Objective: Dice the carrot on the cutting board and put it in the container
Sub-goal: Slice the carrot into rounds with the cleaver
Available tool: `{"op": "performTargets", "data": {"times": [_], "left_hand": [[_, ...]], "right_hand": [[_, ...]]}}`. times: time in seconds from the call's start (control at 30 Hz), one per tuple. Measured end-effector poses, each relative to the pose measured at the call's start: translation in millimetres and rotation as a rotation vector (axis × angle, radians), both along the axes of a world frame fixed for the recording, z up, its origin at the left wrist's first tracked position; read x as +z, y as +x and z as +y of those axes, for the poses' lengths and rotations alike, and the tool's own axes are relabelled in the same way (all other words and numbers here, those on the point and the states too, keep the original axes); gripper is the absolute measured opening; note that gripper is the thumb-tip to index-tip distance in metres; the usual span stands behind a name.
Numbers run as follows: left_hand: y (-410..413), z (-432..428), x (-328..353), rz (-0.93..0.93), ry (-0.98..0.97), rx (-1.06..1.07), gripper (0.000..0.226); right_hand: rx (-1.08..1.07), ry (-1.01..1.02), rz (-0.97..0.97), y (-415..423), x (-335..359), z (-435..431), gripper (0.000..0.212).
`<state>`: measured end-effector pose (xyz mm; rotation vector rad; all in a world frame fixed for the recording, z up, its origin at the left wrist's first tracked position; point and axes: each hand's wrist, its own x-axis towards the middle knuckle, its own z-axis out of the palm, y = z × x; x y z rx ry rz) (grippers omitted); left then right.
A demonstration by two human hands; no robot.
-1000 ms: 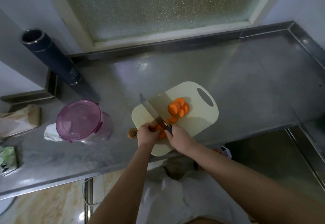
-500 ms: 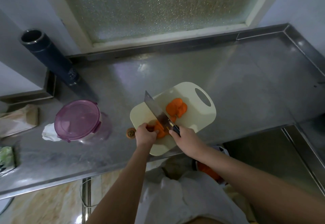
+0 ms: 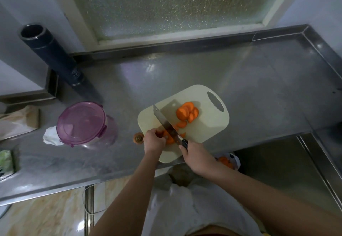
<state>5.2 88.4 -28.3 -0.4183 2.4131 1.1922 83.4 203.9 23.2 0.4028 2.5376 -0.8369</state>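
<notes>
Half-sliced orange carrot (image 3: 169,139) pinched by left hand (image 3: 153,141), knife (image 3: 164,122) gripped by right hand (image 3: 196,157), rounds (image 3: 187,112) on cutting board (image 3: 209,124)

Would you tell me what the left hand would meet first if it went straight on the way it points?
Probably the knife blade, just past the carrot the left hand grips; depth unclear.

The cutting board (image 3: 209,124) lies on the bench (image 3: 259,87) near its front edge. On it, the knife (image 3: 164,122) runs from 11 to 5 o'clock, over the carrot (image 3: 169,139) at 7 o'clock. Carrot slices (image 3: 187,112) heap toward 12. The container (image 3: 83,122) stands well apart at the board's 9 o'clock, with a carrot end (image 3: 138,138) between them.
</notes>
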Motion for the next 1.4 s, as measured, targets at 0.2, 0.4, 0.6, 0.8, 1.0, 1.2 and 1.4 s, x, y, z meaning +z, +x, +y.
{"op": "performTargets", "data": {"times": [0.2, 0.4, 0.6, 0.8, 1.0, 1.2, 1.4], "left_hand": [[1, -1, -1, -0.003, 0.01, -0.004, 0.011], [-1, -2, -5, -0.009, 0.003, -0.004, 0.01], [-1, -2, -10, 0.013, -0.008, -0.015, 0.015], [0, -2, -6, 0.06, -0.037, -0.058, 0.022], [1, -3, -5, 0.054, -0.016, -0.057, 0.022], [3, -5, -4, 0.071, 0.009, -0.052, 0.025], [4, -6, -3, 0.079, 0.002, -0.085, 0.026]], "right_hand": [[0.005, 0.043, 0.024, -8, -7, -9, 0.028], [0.007, 0.014, 0.031, -14, -20, -13, 0.027], [-0.008, -0.04, 0.016, -14, -23, -11, 0.028], [-0.007, -0.063, 0.009, -29, -18, -5, 0.034], [-0.019, -0.114, -0.001, -37, -13, -5, 0.032], [-0.062, -0.107, 0.058, -40, -3, 1, 0.037], [-0.055, -0.133, 0.048, -30, 3, 7, 0.032]]}}
